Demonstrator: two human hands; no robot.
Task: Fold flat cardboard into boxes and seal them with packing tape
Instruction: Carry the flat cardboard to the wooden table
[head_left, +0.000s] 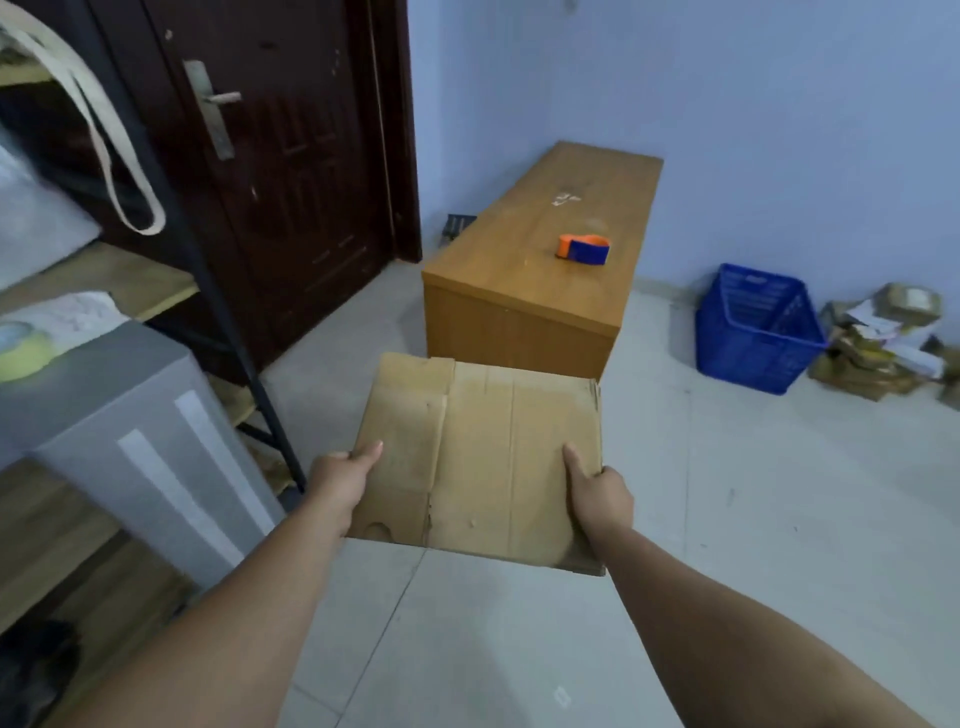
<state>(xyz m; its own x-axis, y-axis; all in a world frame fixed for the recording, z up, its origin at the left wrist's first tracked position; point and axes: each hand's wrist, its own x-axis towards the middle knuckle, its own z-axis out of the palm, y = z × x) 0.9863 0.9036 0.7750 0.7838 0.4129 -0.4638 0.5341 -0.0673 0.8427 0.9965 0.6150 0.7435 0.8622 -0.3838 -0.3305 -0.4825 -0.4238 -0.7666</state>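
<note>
I hold a flattened brown cardboard box (483, 457) level above the tiled floor, in the middle of the view. My left hand (343, 478) grips its left edge with the thumb on top. My right hand (597, 488) grips the right edge the same way, its fingers hidden under the card. An orange and blue tape dispenser (583, 249) lies on top of a low wooden cabinet (519, 312) just beyond the cardboard.
A dark door (291, 156) stands at the back left. A grey cabinet (130, 415) and a metal rack (228, 322) are on my left. A blue plastic crate (756, 327) and a heap of cardboard scraps (883, 348) sit by the right wall.
</note>
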